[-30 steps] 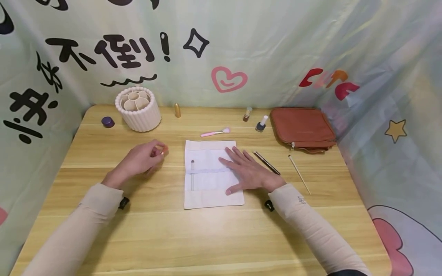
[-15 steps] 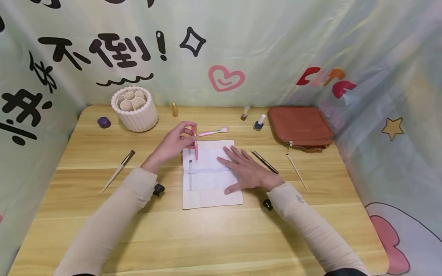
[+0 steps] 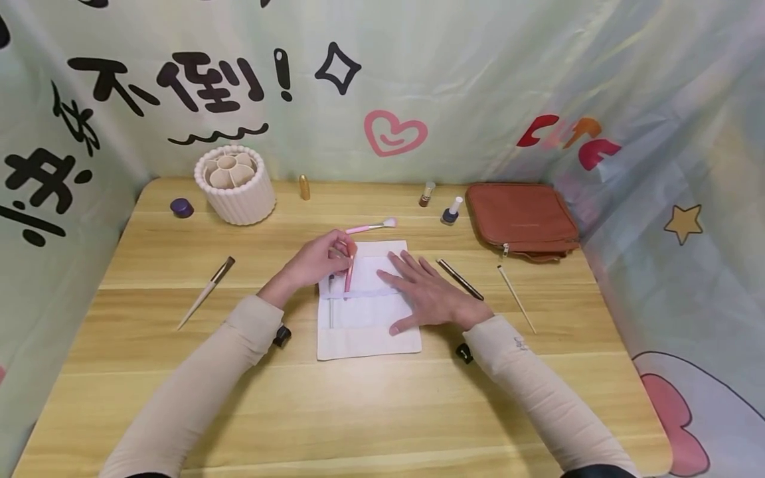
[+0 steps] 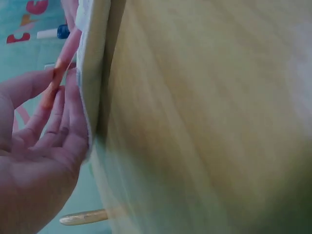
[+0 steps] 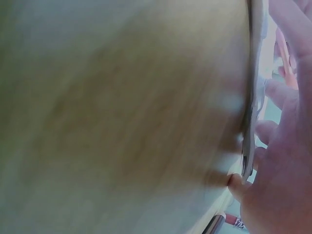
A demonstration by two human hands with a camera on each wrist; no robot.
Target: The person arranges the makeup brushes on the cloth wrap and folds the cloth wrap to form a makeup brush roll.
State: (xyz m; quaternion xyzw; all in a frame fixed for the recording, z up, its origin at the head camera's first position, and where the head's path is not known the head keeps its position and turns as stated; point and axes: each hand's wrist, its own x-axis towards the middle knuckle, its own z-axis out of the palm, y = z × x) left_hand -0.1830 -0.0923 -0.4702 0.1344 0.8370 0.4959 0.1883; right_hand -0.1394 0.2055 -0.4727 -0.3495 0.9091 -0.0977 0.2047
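Note:
My left hand (image 3: pixel 315 260) pinches a pink makeup brush (image 3: pixel 349 277) near its orange-pink head. The handle points down at the pocket edge of a white cloth brush roll (image 3: pixel 369 345); I cannot tell whether its tip is inside. In the left wrist view, the thumb and fingers close around the brush (image 4: pixel 57 75). A thin brush (image 3: pixel 331 309) is in the roll's left side, seen through the pocket. Spread flat, my right hand (image 3: pixel 439 297) rests on the roll's right part. The right wrist view shows those fingers (image 5: pixel 278 92) along the roll's edge.
A brown-tipped brush (image 3: pixel 206 293) lies left. Behind are a purple lid (image 3: pixel 182 208), white ribbed holder (image 3: pixel 239 199), gold tube (image 3: pixel 305 188), pink-handled brush (image 3: pixel 370 227), two small bottles (image 3: pixel 427 194) and a brown pouch (image 3: pixel 522 216). A dark pen-like stick (image 3: pixel 460 279) and thin stick (image 3: pixel 516 299) lie right.
My left hand has moved right from the table onto the roll with the pink brush, then slightly toward me, lowering the handle to the pocket edge. My right hand has stayed still.

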